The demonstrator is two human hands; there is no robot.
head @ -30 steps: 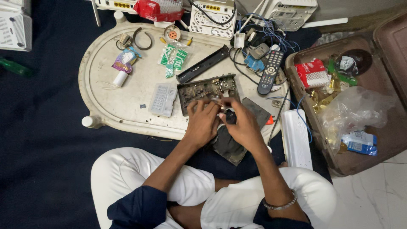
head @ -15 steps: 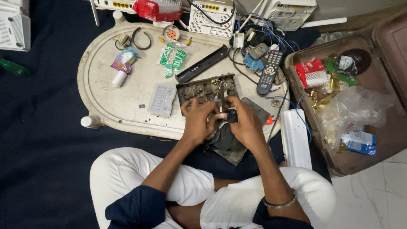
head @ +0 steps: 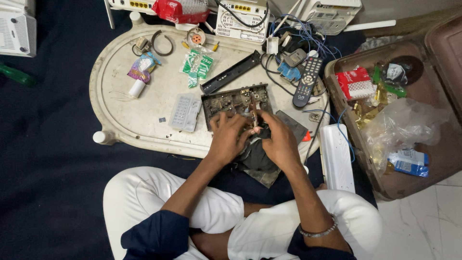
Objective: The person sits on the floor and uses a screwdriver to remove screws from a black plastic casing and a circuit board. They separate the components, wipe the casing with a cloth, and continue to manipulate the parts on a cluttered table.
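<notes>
**Two hands at an opened circuit board**

Both hands meet at the near edge of the circuit board (head: 235,102), which lies on the oval white bench (head: 144,120). The left hand (head: 226,139) rests its fingers on the board; whether its grip holds anything, I cannot tell. The right hand (head: 279,139) pinches a small brown part (head: 254,113) standing over the board. A remote control (head: 306,82) lies to the far right.

A dark blue floor covering (head: 53,159) is spread under a cream oval tray table (head: 144,120). On the table are laid a circuit board (head: 231,102), a pale keypad (head: 185,112), a black strip (head: 231,72), green packets (head: 196,65), a small white roll (head: 137,88) and a remote control (head: 307,82).
</notes>
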